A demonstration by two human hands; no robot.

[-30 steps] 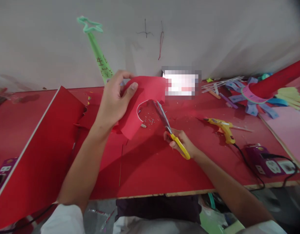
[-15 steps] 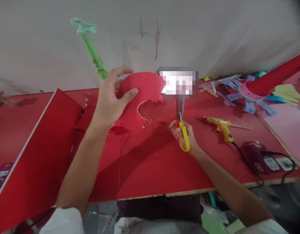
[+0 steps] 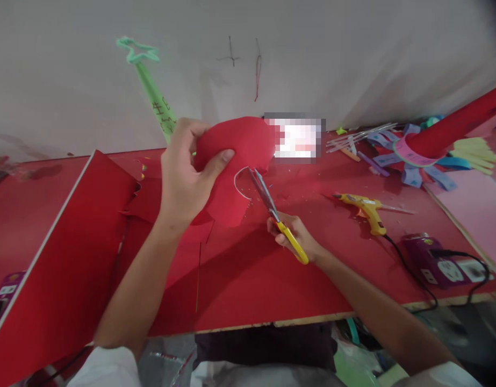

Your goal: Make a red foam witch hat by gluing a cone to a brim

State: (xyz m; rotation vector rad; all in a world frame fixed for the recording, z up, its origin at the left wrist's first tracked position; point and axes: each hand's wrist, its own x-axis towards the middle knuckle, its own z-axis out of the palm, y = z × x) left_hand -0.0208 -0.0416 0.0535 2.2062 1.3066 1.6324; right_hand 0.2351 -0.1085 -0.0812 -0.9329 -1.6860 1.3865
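Far L: purple box-shaped power socket (image 3: 8,290) on the red-topped table (image 3: 272,290), just beside the white edge of a big stiff red board (image 3: 70,242), tilted up. Nxt, toward the back, tall green paper cone (image 3: 153,102) w/ dark writing, topped by a fuzzy mint star outline (image 3: 130,61).

Then L hand (image 3: 187,172): pinched closed, thumb on near face, fingers mostly hidden behind, gripping a curved red sheet (image 3: 239,137) (paper or thin foam, can't tell). Sheet is held up over the table, mid-view.

Progress: a rounded notch w/ smooth pale rim looks cut along its L side & top; no sep. piece seen coming off. R end of notch looks uneven & is partly behind the blades, so trimming there prob. unfinished; how much is left, can't tell.

Just R of notch: yellow-handled metal scissors (image 3: 288,234), blades pointing up-L, tips at notch edge, slightly apart; contact unclear. R hand (image 3: 300,236) is curled round the handles, nothing else seen in it.

Behind: pixelated bright rectangle (image 3: 300,141), content unreadable. Further R: yellow glue gun (image 3: 364,207) on its side, purple plug box (image 3: 427,258), then red tube (image 3: 459,129) w/ pink collar (image 3: 415,154).
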